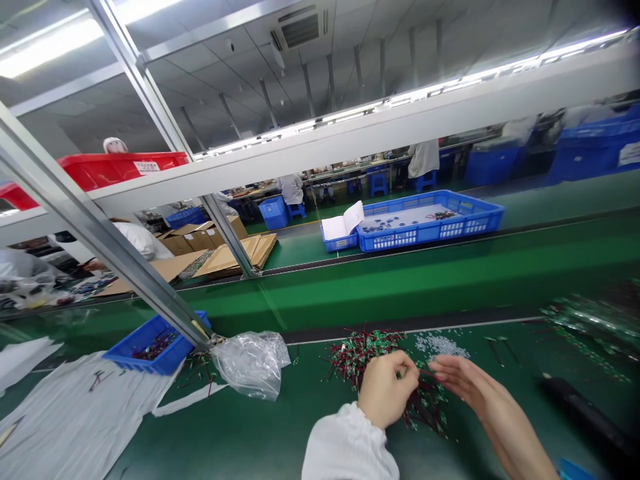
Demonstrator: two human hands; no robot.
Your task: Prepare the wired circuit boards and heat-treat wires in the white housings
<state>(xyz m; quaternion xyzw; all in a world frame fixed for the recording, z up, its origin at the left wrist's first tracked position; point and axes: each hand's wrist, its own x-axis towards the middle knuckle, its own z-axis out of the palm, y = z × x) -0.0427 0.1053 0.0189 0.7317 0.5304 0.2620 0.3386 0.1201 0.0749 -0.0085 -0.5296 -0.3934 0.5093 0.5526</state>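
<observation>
My left hand point(389, 388), in a white sleeve, is closed in a pinch over a pile of thin dark-red wires with small green ends point(363, 350). Between the two hands runs a short red wire point(426, 373); one end is at my left fingertips, the other at my right. My right hand point(473, 383) reaches in from the right, fingers straight and pressed together at the wire's end, thumb mostly hidden. More of the wire pile lies beneath and between the hands. Just behind them is a scatter of small whitish pieces point(440, 345).
A clear plastic bag point(253, 363) and a blue bin point(155, 347) of wires stand left, near white cloth point(75, 407). A dark tool-like handle point(585, 413) lies right. A metal post point(150, 267) rises left; a blue crate point(430, 223) sits beyond the green ledge. People work behind.
</observation>
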